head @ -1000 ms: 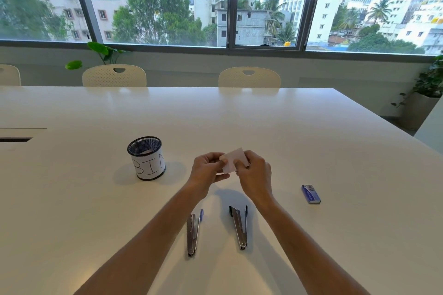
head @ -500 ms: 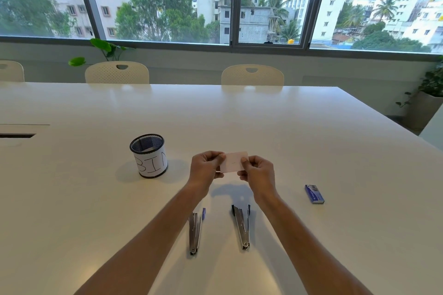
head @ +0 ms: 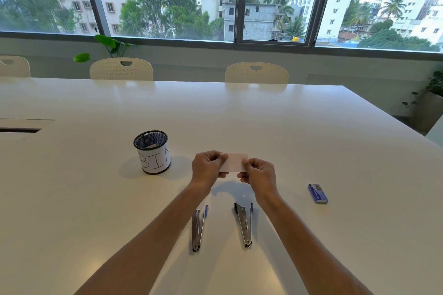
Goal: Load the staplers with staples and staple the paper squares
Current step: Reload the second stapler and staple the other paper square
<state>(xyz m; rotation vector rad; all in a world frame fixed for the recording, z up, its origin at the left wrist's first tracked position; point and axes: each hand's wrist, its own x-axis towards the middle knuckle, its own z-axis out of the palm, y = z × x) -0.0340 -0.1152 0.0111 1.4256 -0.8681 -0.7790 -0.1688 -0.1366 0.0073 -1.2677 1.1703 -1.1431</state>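
A small pale paper square (head: 234, 162) is held upright above the white table (head: 311, 151), facing me. My left hand (head: 208, 166) pinches its left edge and my right hand (head: 259, 174) pinches its right edge. Below my wrists lie two metal staplers flat on the table: the left stapler (head: 198, 229) with a blue tip, and the right stapler (head: 244, 226) with black ends. A blue staple box (head: 317, 193) lies to the right of my right hand.
A black mesh cup labelled BIN (head: 152, 151) stands left of my hands with paper inside. A cable slot (head: 19, 130) is at the table's left. Cream chairs (head: 256, 73) line the far edge under the windows.
The paper has turned from a tilted, folded-looking hold to a flat, level sheet stretched between both hands. My hands have spread slightly apart.
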